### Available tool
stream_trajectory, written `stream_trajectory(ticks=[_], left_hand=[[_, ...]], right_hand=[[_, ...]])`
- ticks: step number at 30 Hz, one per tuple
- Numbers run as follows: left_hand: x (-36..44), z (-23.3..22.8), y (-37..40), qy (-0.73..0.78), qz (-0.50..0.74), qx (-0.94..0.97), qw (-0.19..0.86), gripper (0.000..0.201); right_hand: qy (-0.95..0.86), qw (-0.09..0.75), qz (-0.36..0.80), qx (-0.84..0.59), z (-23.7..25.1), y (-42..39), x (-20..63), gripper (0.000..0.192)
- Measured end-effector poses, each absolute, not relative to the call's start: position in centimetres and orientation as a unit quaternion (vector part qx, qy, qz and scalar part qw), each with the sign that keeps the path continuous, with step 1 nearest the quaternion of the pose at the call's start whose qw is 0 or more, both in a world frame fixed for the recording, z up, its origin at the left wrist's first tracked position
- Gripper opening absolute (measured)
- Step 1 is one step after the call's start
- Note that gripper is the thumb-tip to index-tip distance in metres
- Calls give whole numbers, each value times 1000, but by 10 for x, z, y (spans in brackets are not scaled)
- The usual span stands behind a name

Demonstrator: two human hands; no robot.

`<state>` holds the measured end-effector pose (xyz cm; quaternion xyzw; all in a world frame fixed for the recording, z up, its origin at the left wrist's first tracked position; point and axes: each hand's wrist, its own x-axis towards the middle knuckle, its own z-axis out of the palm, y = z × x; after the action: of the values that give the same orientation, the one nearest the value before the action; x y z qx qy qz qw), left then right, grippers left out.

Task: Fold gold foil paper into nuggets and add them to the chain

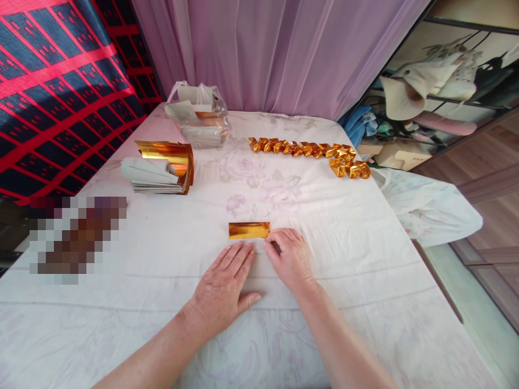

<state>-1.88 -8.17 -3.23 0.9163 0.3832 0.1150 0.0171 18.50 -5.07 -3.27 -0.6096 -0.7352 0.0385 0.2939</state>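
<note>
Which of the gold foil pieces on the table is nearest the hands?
The flat folded gold strip, touching the right hand fingertips. The stack of gold sheets and row of folded gold pieces lie farther back.

Both bare forearms reach forward from the lower edge of the view and converge toward the middle. The left hand [224, 286] lies flat, palm down, its fingers straight, close together and pointing forward, the thumb spread out to the right. The right hand [288, 258] sits just beside it, palm down, wrist slightly raised, fingers curled inward to the left with the fingertips [271, 241] bunched low. The two hands are close but not touching.
</note>
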Motion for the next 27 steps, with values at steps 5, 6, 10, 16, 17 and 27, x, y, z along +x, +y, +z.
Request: stream_trajectory(ticks=[5, 6, 10, 16, 17, 27], left_hand=[[-19, -32, -82, 383, 113, 917, -3, 74], [-19, -32, -82, 382, 114, 917, -3, 74], [-18, -31, -82, 381, 117, 917, 10, 74], [-19, -33, -82, 384, 115, 916, 14, 74], [-19, -33, -82, 384, 116, 916, 10, 74], [-17, -28, -80, 383, 112, 917, 11, 73]], right_hand=[[-732, 303, 49, -608, -32, -50, 185, 17], [-732, 303, 51, -608, -33, -50, 185, 16], [-727, 303, 47, -614, -35, -49, 186, 11], [-725, 304, 41, -616, -37, -49, 187, 10], [-728, 304, 42, -613, -36, -50, 187, 9], [-733, 310, 51, -603, -35, -49, 188, 13]])
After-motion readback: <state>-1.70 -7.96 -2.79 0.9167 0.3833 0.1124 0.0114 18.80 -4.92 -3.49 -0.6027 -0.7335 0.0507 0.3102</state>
